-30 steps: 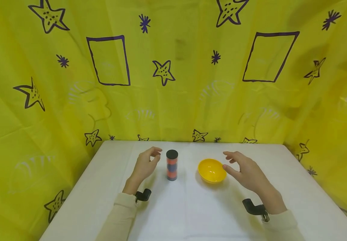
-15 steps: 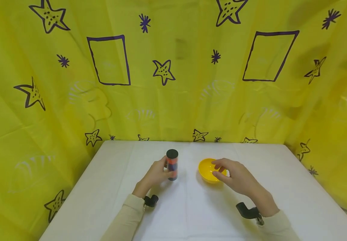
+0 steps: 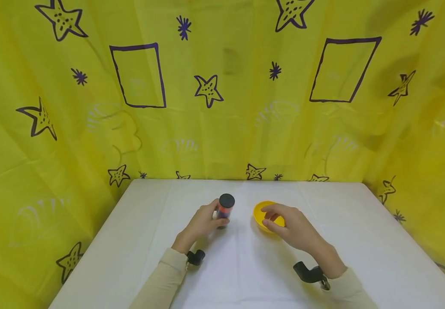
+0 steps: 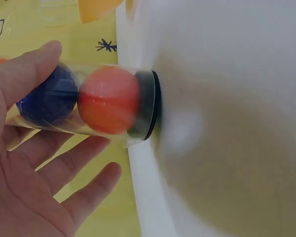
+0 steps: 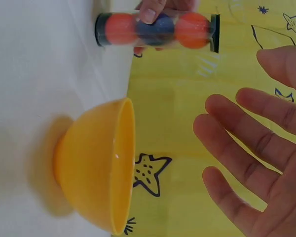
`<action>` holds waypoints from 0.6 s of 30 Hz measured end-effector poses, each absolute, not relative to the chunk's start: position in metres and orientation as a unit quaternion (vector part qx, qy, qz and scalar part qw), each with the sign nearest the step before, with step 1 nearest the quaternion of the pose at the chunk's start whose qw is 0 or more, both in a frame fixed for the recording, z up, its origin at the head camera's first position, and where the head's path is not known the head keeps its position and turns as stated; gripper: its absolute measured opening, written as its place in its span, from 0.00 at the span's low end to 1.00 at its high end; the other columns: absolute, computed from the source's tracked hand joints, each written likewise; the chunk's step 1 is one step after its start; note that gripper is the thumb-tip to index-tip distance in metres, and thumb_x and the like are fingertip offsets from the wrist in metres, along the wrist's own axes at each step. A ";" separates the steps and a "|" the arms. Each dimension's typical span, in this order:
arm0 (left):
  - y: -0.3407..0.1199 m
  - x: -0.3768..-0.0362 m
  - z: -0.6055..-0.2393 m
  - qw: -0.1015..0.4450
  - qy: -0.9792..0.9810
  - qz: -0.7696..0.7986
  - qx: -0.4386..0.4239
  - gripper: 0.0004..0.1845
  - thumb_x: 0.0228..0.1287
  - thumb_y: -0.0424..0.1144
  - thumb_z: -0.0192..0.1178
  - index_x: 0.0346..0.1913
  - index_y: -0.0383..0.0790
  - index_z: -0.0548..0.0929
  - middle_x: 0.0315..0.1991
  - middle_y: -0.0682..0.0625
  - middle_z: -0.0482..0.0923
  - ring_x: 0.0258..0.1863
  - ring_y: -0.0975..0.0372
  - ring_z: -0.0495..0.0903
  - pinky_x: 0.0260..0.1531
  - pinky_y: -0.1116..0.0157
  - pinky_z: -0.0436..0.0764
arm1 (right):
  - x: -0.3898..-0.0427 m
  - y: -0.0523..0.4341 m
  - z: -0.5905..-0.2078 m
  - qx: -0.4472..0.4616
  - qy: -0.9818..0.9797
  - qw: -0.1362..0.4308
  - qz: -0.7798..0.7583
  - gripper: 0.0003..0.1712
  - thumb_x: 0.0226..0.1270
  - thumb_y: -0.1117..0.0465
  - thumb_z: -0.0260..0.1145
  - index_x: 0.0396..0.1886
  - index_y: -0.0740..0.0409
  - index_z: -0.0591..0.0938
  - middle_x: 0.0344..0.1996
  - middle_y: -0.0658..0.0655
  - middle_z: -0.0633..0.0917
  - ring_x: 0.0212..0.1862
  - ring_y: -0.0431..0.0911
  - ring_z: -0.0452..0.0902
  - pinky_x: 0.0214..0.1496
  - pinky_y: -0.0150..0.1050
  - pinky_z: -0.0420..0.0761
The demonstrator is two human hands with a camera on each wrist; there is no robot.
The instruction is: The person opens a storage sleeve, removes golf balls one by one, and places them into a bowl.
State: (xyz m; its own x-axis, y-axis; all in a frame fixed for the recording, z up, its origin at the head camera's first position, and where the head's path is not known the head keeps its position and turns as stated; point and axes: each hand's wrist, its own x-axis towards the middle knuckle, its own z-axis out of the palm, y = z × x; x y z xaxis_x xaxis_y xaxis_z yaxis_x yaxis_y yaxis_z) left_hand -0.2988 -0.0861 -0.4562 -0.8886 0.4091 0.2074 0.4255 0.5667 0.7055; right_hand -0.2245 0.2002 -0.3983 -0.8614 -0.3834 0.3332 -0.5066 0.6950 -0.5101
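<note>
My left hand (image 3: 199,223) grips a clear tube (image 3: 226,206) with dark caps at both ends, thumb on one side and fingers on the other. Through its wall show orange-red balls and a dark blue ball (image 4: 48,96) between them. The tube leans a little to the right in the head view; whether its lower cap (image 4: 147,106) touches the table I cannot tell. A yellow bowl (image 5: 91,163) stands upright on the table to the right of the tube. Above its right side hovers my right hand (image 3: 297,227), fingers spread and loosely bent, apart from the rim and holding nothing.
A white-covered table (image 3: 245,274) lies under both hands. Behind it and along the sides hangs a yellow curtain (image 3: 222,137) with drawn stars. Black wrist mounts (image 3: 309,273) sit on both wrists.
My left hand has moved right to the tube and taken hold of it; the tube's top has since tipped rightward. My right hand has moved left, over the bowl.
</note>
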 end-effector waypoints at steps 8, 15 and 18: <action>-0.079 -0.294 -0.449 0.044 -0.905 -0.323 -0.274 0.17 0.61 0.42 0.74 0.49 0.49 0.79 0.40 0.56 0.83 0.40 0.61 0.78 0.44 0.61 0.78 | -0.225 0.192 -0.403 0.220 -0.916 0.104 0.319 0.21 0.68 0.59 0.71 0.58 0.59 0.82 0.36 0.43 0.86 0.41 0.39 0.82 0.44 0.37 0.79; -0.073 -0.285 -0.438 0.053 -0.901 -0.303 -0.307 0.24 0.60 0.45 0.75 0.58 0.49 0.80 0.50 0.54 0.85 0.49 0.60 0.83 0.54 0.55 0.82 | -0.225 0.186 -0.405 0.217 -0.905 0.106 0.351 0.22 0.70 0.55 0.70 0.60 0.57 0.80 0.36 0.42 0.86 0.41 0.39 0.83 0.48 0.38 0.82; -0.071 -0.281 -0.433 0.048 -0.900 -0.298 -0.314 0.27 0.60 0.47 0.75 0.62 0.50 0.80 0.52 0.52 0.83 0.51 0.59 0.83 0.55 0.54 0.82 | -0.224 0.185 -0.405 0.213 -0.900 0.105 0.366 0.23 0.71 0.53 0.69 0.60 0.57 0.79 0.36 0.45 0.86 0.41 0.40 0.84 0.47 0.38 0.82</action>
